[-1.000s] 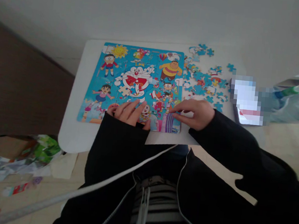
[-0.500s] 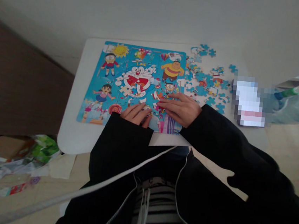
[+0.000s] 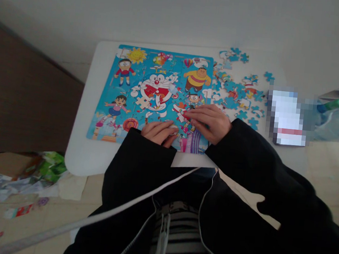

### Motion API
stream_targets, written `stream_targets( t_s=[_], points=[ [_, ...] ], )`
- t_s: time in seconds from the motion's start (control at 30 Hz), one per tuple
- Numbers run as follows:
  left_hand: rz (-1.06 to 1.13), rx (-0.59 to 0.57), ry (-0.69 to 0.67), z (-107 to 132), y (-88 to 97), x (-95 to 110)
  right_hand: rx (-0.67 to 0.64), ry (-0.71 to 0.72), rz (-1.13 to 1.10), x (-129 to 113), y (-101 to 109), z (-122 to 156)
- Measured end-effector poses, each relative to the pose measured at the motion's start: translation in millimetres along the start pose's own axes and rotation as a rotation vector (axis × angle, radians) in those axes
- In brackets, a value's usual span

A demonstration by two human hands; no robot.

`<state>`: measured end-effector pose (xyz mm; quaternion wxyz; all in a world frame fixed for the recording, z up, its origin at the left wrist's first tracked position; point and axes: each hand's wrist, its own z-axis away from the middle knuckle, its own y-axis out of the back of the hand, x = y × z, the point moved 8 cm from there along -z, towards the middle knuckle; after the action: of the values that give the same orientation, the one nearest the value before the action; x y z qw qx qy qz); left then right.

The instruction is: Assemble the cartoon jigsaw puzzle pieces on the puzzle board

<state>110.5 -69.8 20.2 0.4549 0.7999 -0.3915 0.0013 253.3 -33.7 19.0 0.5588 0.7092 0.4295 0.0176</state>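
A blue cartoon jigsaw puzzle (image 3: 136, 100), mostly assembled, lies on a small white table (image 3: 80, 150). My left hand (image 3: 158, 132) rests flat on the puzzle's lower middle, fingers together and pointing right, holding nothing. My right hand (image 3: 210, 122) lies over the puzzle's lower right part. Its fingers point left, with the tips pinched together on a small puzzle piece (image 3: 185, 115) held against the board. Both arms wear black sleeves.
Several loose blue puzzle pieces (image 3: 235, 95) are scattered on the table right of the board. A blurred phone-like object (image 3: 287, 118) lies at the table's right edge, plastic bottles (image 3: 335, 119) beyond it. Paper litter (image 3: 17, 176) covers the floor at lower left. A wall stands behind.
My right hand moved left from the puzzle's right edge onto the picture, carrying a piece. My left hand shifted slightly right and drew its fingers together.
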Motion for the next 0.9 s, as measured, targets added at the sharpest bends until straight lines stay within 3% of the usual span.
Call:
stream_targets(
  t_s=[0.23,0.37,0.5,0.73,0.9],
  points=[
    [-0.004,0.052,-0.065,1,0.0,1,0.051,0.052,-0.011,-3,4,0],
    [-0.049,0.049,-0.035,2,6.8,-3,0.093,0.225,-0.009,-18,4,3],
    [-0.126,0.081,-0.046,5,19.6,-5,0.026,0.339,0.006,-29,-3,8],
    [-0.083,0.122,-0.115,15,13.5,-14,-0.069,0.271,0.023,-24,-14,10],
    [-0.081,0.152,-0.15,12,17.7,-11,-0.011,0.208,0.003,-19,-7,6]
  ],
)
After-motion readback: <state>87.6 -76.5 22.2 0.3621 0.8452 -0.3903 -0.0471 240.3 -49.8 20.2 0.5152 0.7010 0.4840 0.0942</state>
